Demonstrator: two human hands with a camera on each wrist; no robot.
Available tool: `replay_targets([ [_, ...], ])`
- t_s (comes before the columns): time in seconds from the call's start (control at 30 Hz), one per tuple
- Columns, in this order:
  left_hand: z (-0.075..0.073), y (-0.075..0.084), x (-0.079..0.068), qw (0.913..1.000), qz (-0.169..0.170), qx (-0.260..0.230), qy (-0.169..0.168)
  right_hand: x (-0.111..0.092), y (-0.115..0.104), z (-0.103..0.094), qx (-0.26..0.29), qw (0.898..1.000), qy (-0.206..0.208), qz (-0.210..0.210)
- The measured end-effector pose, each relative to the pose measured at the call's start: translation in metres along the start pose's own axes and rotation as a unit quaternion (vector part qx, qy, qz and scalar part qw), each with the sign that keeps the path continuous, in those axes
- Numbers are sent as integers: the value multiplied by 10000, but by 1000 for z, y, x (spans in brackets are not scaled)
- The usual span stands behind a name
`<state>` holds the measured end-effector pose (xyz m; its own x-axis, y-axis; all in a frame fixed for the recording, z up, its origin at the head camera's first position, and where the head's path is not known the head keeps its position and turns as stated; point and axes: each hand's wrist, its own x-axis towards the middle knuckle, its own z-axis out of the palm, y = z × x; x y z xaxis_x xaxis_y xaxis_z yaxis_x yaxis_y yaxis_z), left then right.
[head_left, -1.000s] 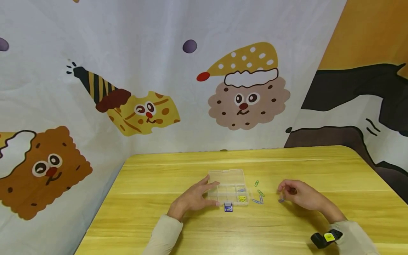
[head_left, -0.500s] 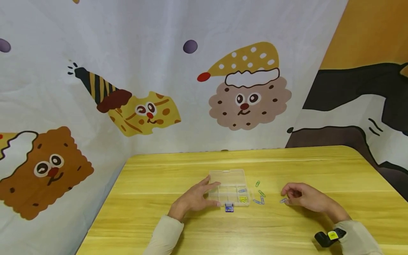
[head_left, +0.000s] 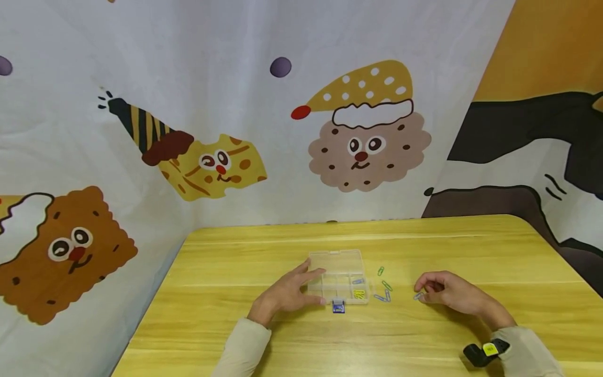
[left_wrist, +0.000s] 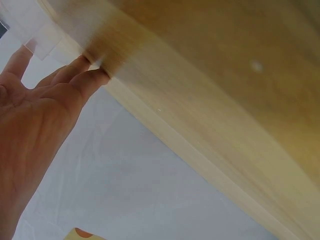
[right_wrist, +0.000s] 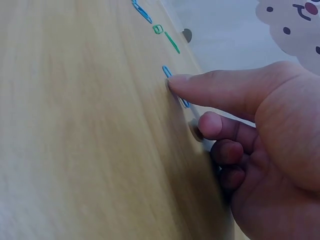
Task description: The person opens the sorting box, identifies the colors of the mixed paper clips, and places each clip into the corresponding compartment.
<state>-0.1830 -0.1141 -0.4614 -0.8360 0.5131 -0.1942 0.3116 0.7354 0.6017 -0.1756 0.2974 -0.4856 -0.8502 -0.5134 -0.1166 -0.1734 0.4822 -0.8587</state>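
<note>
My left hand (head_left: 287,293) rests at the left side of a clear plastic compartment box (head_left: 334,262), fingers spread and lid folded back. In the left wrist view, the thumb touches a corner of the box (left_wrist: 47,47). Yellow paper clips (head_left: 359,294) fill the front right compartment, and a blue clip (head_left: 358,281) lies behind them. Over the right of the table, my right hand (head_left: 454,294) pinches a blue paper clip (right_wrist: 166,71) at the thumb tip. The thumb hides its middle; the index finger is largely out of sight in the wrist view.
Between box and right hand lie two green paper clips (head_left: 387,286) and some blue ones (head_left: 383,297). A small blue tab (head_left: 338,307) sits at the box's front edge. The wooden table (head_left: 264,335) meets a cartoon-printed cloth (head_left: 226,63) at the back.
My right hand has shifted slightly right, and more of the blue paper clip shows beside the thumb. The left hand stays at the box. Little differs over the last half second.
</note>
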Motion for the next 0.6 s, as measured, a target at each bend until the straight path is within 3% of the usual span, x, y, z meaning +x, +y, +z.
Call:
replay_targets([
  [0.6, 1, -1, 1, 10000, 45, -19, 48, -3, -4, 1, 86, 9999, 18, 89],
])
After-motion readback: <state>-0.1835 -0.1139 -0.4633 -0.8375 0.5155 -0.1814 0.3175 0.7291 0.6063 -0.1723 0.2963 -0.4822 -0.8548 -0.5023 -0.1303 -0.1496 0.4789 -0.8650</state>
